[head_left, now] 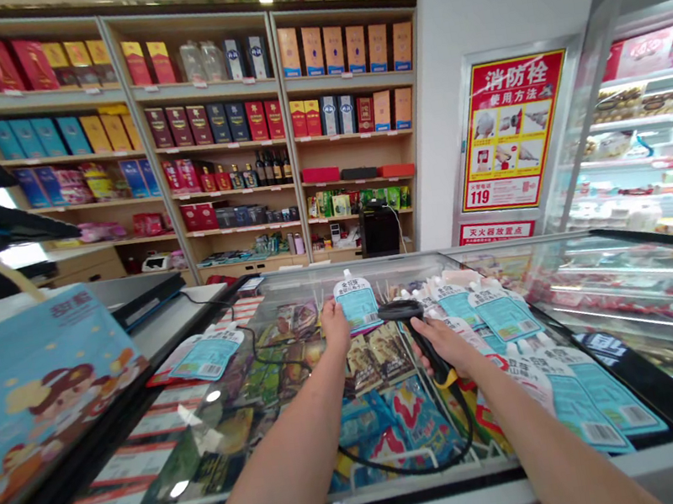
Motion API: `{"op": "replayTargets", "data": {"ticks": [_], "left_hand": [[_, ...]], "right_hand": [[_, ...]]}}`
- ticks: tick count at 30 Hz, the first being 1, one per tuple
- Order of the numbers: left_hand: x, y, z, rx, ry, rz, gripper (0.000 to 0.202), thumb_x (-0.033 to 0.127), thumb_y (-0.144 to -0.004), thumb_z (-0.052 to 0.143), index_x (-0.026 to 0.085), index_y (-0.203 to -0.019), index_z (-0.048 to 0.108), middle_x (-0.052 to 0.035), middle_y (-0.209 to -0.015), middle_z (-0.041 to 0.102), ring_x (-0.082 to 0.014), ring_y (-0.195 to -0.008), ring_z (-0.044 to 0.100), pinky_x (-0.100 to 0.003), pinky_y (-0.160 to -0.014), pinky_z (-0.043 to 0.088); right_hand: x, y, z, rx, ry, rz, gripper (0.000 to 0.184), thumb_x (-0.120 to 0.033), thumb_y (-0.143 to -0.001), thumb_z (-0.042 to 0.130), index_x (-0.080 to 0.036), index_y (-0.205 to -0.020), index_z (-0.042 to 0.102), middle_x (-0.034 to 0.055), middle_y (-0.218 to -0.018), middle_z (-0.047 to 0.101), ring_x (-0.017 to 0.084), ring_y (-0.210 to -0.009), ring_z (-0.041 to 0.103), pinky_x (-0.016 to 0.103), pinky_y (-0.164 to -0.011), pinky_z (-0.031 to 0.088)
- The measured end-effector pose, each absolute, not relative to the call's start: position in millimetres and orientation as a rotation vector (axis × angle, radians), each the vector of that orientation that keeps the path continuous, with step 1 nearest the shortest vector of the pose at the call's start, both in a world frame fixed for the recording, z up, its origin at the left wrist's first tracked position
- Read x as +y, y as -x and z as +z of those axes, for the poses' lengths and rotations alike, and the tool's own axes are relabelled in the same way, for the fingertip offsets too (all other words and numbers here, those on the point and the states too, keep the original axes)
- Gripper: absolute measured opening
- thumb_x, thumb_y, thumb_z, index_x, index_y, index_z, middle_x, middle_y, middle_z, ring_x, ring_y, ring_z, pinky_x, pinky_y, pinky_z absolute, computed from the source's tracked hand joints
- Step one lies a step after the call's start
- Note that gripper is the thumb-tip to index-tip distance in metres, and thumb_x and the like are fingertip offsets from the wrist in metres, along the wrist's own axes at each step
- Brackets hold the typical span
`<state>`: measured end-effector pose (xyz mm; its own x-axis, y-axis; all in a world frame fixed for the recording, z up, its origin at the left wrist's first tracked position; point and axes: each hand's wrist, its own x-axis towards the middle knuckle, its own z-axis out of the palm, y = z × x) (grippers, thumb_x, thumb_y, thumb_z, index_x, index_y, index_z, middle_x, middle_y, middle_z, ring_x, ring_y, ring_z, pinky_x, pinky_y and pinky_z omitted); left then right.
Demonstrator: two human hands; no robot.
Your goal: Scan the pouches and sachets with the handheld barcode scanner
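Note:
My left hand (pixel 335 326) grips the lower edge of a teal spouted pouch (pixel 355 302) and holds it upright above the glass freezer lid (pixel 258 401). My right hand (pixel 445 345) is wrapped round the handle of a black barcode scanner (pixel 408 319), whose head sits just right of the pouch. The scanner's black cable (pixel 409 469) loops down over the glass. Several more teal pouches (pixel 500 315) lie in a row on the lid to the right. One teal pouch (pixel 206 355) lies apart on the left.
A blue cartoon-printed bag (pixel 33 394) stands at the left by a black counter unit (pixel 139 296). Wooden shelves (pixel 216 135) of boxed goods and bottles fill the back wall. A red fire-hose poster (pixel 509 131) hangs at the right, beside an open chilled display (pixel 651 142).

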<state>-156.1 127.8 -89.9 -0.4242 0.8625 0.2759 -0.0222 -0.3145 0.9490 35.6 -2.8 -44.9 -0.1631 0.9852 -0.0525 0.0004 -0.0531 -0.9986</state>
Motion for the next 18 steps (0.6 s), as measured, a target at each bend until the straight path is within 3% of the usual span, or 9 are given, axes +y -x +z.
{"op": "replayTargets", "data": {"ticks": [9, 18], "left_hand": [[119.0, 179.4, -75.5, 1.526, -1.281, 1.695, 0.015, 0.016, -0.076, 0.042, 0.015, -0.070, 0.056, 0.0016, -0.062, 0.051, -0.0110, -0.062, 0.049, -0.021, -0.060, 0.039], [86.1, 330.8, -44.2, 1.769, -1.232, 1.695, 0.013, 0.024, -0.071, 0.051, 0.016, -0.061, 0.054, 0.0027, -0.052, 0.046, -0.0104, -0.051, 0.042, -0.021, -0.049, 0.034]], "right_hand": [[-5.3, -29.0, -40.3, -1.155, 1.113, 1.492, 0.035, -0.050, -0.085, 0.049, -0.017, -0.075, 0.055, -0.0034, -0.041, 0.049, 0.010, -0.030, 0.046, 0.021, -0.030, 0.041], [-1.2, 12.2, -28.6, -1.232, 1.068, 1.602, 0.044, -0.055, -0.084, 0.047, -0.015, -0.066, 0.056, 0.0002, -0.038, 0.050, 0.011, -0.031, 0.047, 0.021, -0.033, 0.040]]}}
